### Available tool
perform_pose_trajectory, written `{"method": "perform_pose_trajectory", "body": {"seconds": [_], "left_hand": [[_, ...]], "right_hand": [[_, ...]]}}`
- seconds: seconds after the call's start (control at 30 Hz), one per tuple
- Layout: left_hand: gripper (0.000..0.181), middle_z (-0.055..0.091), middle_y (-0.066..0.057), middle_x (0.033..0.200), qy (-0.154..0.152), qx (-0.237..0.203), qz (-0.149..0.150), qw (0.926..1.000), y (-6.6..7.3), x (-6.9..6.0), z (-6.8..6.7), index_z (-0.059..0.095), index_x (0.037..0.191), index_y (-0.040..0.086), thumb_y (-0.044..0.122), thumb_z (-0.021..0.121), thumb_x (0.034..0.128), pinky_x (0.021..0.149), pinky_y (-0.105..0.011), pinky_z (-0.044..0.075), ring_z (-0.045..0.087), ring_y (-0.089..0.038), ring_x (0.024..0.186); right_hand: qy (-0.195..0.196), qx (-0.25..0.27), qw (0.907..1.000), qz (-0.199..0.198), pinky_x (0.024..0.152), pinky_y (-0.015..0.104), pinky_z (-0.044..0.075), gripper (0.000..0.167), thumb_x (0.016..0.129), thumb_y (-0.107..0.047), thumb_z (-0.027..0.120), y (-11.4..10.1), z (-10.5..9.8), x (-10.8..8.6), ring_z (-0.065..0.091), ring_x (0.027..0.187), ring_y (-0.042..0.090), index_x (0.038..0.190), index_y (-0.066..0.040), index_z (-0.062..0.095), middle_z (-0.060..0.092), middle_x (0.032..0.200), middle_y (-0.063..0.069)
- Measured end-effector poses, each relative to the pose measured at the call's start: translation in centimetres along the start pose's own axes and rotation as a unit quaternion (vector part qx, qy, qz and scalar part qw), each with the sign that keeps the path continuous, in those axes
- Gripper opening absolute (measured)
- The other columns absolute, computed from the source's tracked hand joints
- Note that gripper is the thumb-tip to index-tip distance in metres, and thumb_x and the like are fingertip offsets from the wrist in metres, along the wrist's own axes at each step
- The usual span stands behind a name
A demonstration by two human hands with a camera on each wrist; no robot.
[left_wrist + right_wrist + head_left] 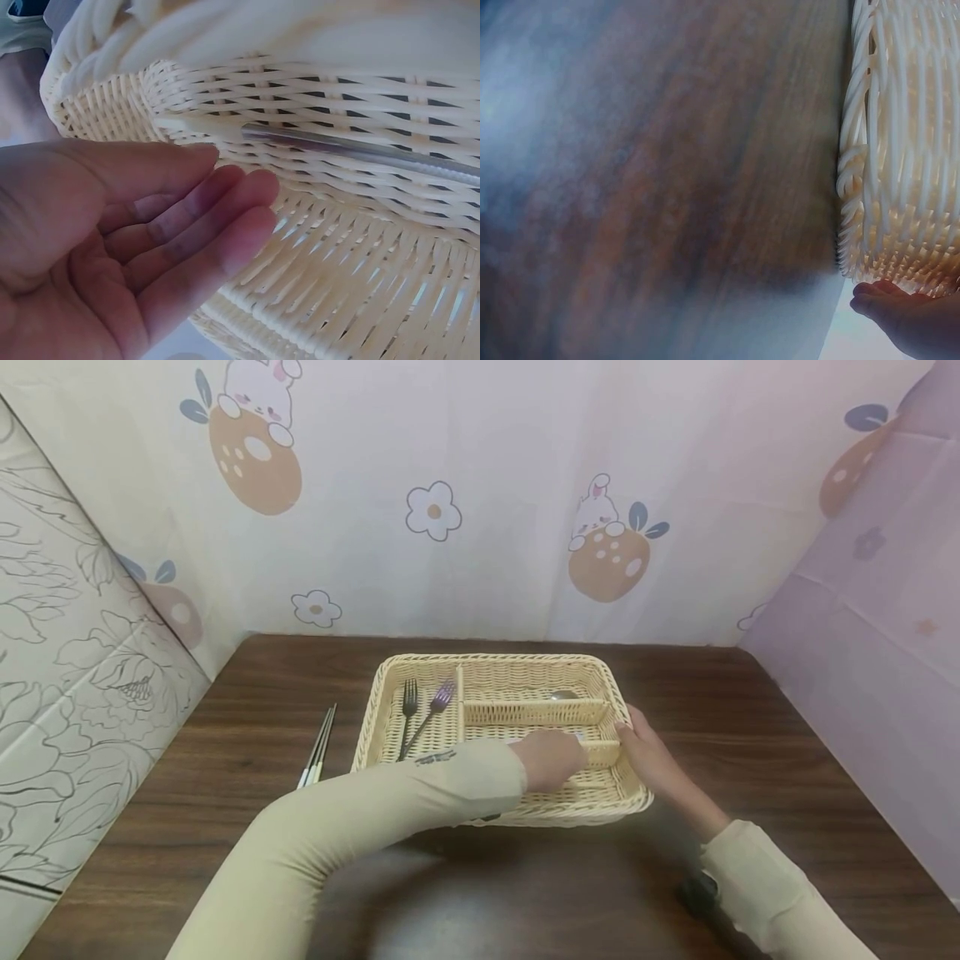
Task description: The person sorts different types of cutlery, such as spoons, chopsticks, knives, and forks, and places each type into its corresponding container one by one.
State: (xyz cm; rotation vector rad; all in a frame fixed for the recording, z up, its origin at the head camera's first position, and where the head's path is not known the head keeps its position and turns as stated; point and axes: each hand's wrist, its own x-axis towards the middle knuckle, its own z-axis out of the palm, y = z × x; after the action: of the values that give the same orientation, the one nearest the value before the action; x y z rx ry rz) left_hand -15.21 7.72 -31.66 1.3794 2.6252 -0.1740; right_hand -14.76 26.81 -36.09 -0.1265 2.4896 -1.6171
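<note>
A cream woven basket [555, 814] with dividers lies in front of me on the table. My left hand [551, 760] reaches into its front right part. In the left wrist view the fingers are loosely bent, with nothing between thumb and fingertips. A slim metal handle [360, 150] lies in the basket just beyond them; its far end is out of that view. At the right end, my right hand [648, 756] grips the basket rim, thumb over the edge. A black fork [409, 697] and a purple-headed fork [442, 697] lie in the left compartment. A spoon [564, 695] shows partly behind a divider.
To the left of the basket, chopsticks [321, 747] with pale ends lie on the dark wooden table [225, 760]. Patterned cloth [510, 543] hangs behind the table and along both sides. My left sleeve [360, 814] crosses in front of the basket and hides its front left part.
</note>
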Motion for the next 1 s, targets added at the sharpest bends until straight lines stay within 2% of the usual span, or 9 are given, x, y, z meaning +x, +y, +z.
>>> {"method": "perform_pose_trajectory", "body": {"seconds": [0.17, 0.3, 0.4, 0.53, 0.6, 0.7, 0.8, 0.9, 1.0], "left_hand": [[0.007, 0.058, 0.004, 0.081, 0.029, -0.055, 0.012, 0.998, -0.3, -1.2, -1.7, 0.064, 0.095, 0.011, 0.008, 0.062, 0.0901, 0.064, -0.018, 0.045, 0.052, -0.009, 0.07], [0.017, 0.06, 0.003, 0.086, 0.06, -0.097, -0.01, 0.9934, -1.4, -3.5, -3.8, 0.063, 0.096, 0.009, -0.005, 0.059, 0.0871, 0.07, -0.018, 0.045, 0.055, -0.01, 0.077], [0.017, 0.057, 0.001, 0.082, 0.087, -0.17, -0.042, 0.9807, -3.4, -6.1, -4.7, 0.059, 0.091, 0.009, -0.005, 0.05, 0.0908, 0.07, -0.019, 0.044, 0.053, -0.011, 0.074], [0.02, 0.048, 0.001, 0.067, 0.121, -0.236, -0.102, 0.9587, -7.4, -9.7, -5.1, 0.054, 0.078, 0.007, -0.009, 0.045, 0.0871, 0.055, -0.023, 0.041, 0.042, -0.011, 0.057], [0.021, 0.049, 0.001, 0.063, 0.137, -0.223, -0.135, 0.9557, -9.5, -11.5, -5.0, 0.057, 0.074, 0.005, -0.012, 0.048, 0.0824, 0.051, -0.022, 0.04, 0.041, -0.009, 0.053], [0.015, 0.057, -0.004, 0.068, 0.149, -0.217, -0.19, 0.946, -12.6, -14.3, -4.6, 0.062, 0.076, 0.002, -0.009, 0.054, 0.0825, 0.052, -0.025, 0.045, 0.046, -0.011, 0.052], [0.009, 0.064, -0.011, 0.077, 0.165, -0.214, -0.217, 0.9381, -15.4, -17.2, -3.5, 0.066, 0.083, -0.002, -0.005, 0.058, 0.0824, 0.06, -0.033, 0.051, 0.055, -0.017, 0.06], [0.011, 0.068, -0.017, 0.085, 0.172, -0.21, -0.244, 0.931, -17.7, -19.7, -1.9, 0.068, 0.087, -0.006, -0.003, 0.06, 0.0806, 0.068, -0.042, 0.053, 0.063, -0.025, 0.07], [0.016, 0.069, -0.02, 0.091, 0.165, -0.22, -0.274, 0.9216, -19.0, -21.5, -0.1, 0.069, 0.092, -0.007, -0.002, 0.06, 0.0798, 0.072, -0.045, 0.053, 0.064, -0.027, 0.075]], "right_hand": [[0.003, -0.002, 1.0, -0.007, 0.077, 0.041, 0.054, 0.055, 0.105, -0.023, 0.02, 0.1, 0.1, 0.1, 0.061, 0.094, 0.038, 0.149, 0.001, -0.003, 0.026, 0.136, 0.038], [0.005, 0.014, 0.9999, -0.003, 0.073, 0.042, 0.055, 0.055, 0.105, -0.023, 0.021, 0.1, 0.2, 0.2, 0.063, 0.089, 0.038, 0.15, -0.001, -0.003, 0.028, 0.134, 0.039], [0.006, 0.018, 0.9998, 0.006, 0.071, 0.042, 0.055, 0.056, 0.105, -0.024, 0.02, 0.1, 0.1, 0.3, 0.064, 0.086, 0.038, 0.15, -0.003, -0.004, 0.028, 0.134, 0.039], [0.008, 0.015, 0.9998, 0.006, 0.071, 0.042, 0.055, 0.055, 0.105, -0.024, 0.02, 0.1, 0.2, 0.3, 0.064, 0.086, 0.039, 0.15, -0.002, -0.004, 0.029, 0.133, 0.04], [0.009, 0.013, 0.9998, 0.006, 0.073, 0.041, 0.055, 0.055, 0.105, -0.023, 0.02, 0.1, 0.2, 0.3, 0.063, 0.089, 0.039, 0.15, -0.002, -0.003, 0.029, 0.134, 0.04], [0.01, 0.019, 0.9997, 0.008, 0.075, 0.041, 0.054, 0.055, 0.105, -0.023, 0.02, 0.0, 0.2, 0.3, 0.061, 0.094, 0.04, 0.15, -0.001, -0.003, 0.027, 0.136, 0.039], [0.007, 0.026, 0.9996, 0.009, 0.076, 0.042, 0.054, 0.055, 0.105, -0.022, 0.019, -0.1, 0.2, 0.2, 0.061, 0.095, 0.041, 0.149, -0.001, -0.004, 0.027, 0.135, 0.04], [0.005, 0.021, 0.9997, 0.009, 0.075, 0.042, 0.054, 0.055, 0.105, -0.023, 0.019, -0.1, 0.2, 0.1, 0.062, 0.093, 0.039, 0.15, -0.002, -0.004, 0.028, 0.134, 0.039], [0.007, 0.018, 0.9998, 0.01, 0.077, 0.042, 0.054, 0.055, 0.105, -0.023, 0.02, 0.1, 0.1, 0.0, 0.062, 0.093, 0.038, 0.15, -0.002, -0.004, 0.029, 0.134, 0.039]]}}
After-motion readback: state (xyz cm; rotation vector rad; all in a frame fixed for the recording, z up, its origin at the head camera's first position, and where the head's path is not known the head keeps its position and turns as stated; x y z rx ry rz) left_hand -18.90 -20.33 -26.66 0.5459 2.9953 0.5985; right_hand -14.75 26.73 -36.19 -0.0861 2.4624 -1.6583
